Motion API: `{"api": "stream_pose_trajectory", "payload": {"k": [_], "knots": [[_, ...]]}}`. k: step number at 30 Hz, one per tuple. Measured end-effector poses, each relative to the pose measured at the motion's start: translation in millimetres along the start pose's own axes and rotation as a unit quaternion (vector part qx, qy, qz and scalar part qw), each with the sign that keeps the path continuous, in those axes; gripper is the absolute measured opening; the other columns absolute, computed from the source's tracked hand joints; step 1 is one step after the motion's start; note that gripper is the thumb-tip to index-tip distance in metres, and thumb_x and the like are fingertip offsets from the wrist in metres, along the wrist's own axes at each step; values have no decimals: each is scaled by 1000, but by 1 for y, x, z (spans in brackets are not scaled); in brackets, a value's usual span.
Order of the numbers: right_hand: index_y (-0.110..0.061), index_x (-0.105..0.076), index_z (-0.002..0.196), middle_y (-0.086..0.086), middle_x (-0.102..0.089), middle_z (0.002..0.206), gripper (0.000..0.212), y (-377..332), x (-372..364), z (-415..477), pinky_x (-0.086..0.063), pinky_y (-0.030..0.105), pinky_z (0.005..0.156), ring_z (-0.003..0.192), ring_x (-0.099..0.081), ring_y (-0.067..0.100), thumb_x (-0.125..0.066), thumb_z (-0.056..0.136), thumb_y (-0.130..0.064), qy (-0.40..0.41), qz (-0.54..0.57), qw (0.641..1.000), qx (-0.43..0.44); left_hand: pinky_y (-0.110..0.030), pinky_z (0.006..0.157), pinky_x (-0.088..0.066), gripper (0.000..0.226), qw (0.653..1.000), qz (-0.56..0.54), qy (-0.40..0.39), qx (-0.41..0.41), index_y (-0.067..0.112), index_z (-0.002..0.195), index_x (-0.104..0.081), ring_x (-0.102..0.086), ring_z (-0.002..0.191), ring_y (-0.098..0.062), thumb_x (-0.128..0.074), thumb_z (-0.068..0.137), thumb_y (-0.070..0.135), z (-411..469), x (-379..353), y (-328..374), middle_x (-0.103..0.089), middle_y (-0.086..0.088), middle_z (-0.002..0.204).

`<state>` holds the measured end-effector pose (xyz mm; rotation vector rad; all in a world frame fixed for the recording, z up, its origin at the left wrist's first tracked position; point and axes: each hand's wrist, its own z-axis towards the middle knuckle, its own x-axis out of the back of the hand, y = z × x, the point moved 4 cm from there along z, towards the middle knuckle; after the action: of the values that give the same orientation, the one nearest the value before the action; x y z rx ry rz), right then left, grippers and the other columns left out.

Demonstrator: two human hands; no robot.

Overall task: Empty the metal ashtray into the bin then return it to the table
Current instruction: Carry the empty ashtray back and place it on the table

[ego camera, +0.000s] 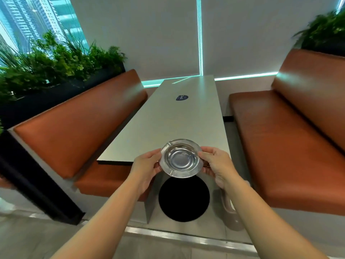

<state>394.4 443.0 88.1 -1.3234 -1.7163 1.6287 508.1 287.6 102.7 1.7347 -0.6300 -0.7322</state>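
A booth with orange-brown benches (78, 128) on the left and right flanks a long pale desk (173, 124) running to the far wall. Below the desk's near end sits a black round bin (183, 200). The left hand (147, 167) and right hand (214, 165) pinch opposite rims of a round metal ashtray (180, 160), bowl tilted toward the viewer, above the bin.

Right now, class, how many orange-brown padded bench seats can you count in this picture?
2. One orange-brown padded bench stands left of the long grey table; the other orange-brown bench stands right of it. More could lie outside the frame.
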Motion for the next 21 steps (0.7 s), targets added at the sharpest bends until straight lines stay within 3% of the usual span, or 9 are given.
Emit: {"api": "stream_pose_trajectory", "payload": {"k": [6, 10, 15, 21], "knots": [[-10, -65, 97, 6, -64, 79, 18, -23, -28, 78, -54, 19, 46, 65, -58, 14, -57, 82, -2, -24, -11, 1000, -1, -19, 58, -57, 27, 999, -11, 23, -19, -4, 112, -62, -62, 72, -15, -54, 87, 5, 78, 6, 26, -69, -8, 86], [-9, -65, 102, 5, -64, 77, 22, -41, -44, 135, -50, 17, 43, 65, -59, 15, -56, 83, -3, -47, -26, 999, 0, -26, 71, -54, 32, 1000, -10, 25, -12, -3, 116, -61, -65, 79, -17, -56, 86, 9, 137, 11, 37, -71, -10, 95], [-13, -67, 96, 4, -67, 76, 20, -47, -65, 200, -51, 18, 45, 64, -61, 14, -57, 82, -4, -33, -29, 999, 11, -25, 71, -56, 29, 999, 6, 44, -2, 2, 116, -61, -67, 84, -16, -52, 90, 11, 205, 17, 45, -71, -8, 97], [-9, -65, 107, 6, -67, 81, 26, -51, -92, 281, -52, 20, 50, 66, -62, 15, -58, 82, -5, 13, -23, 999, 21, -18, 57, -57, 16, 999, 7, 38, -5, 7, 101, -63, -66, 78, -15, -53, 89, 10, 294, 25, 67, -69, -6, 89]]}}
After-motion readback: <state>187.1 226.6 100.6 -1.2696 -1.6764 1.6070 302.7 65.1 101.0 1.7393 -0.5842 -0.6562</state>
